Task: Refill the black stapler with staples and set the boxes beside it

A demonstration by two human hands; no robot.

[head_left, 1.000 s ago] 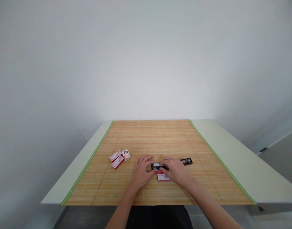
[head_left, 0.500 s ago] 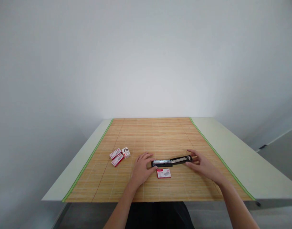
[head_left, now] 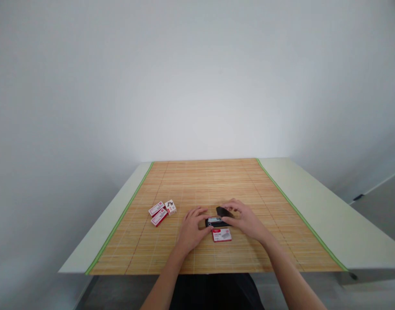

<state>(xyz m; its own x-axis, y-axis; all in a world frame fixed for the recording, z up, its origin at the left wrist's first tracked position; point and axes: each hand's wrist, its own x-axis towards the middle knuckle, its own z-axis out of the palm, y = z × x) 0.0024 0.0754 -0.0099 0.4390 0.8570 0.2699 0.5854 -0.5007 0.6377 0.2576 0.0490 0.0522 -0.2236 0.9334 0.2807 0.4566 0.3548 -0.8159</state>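
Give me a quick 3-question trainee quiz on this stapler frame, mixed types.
1. True or false: both the left hand and the right hand are at the black metal stapler.
2. Where does the single red-and-white staple box lie? A) near side of the stapler B) far edge of the bamboo mat C) off the mat
3. Fill in: the cluster of small red-and-white boxes lies to the person's ____ of the stapler.

Key: 1 true; 2 A; 3 left.
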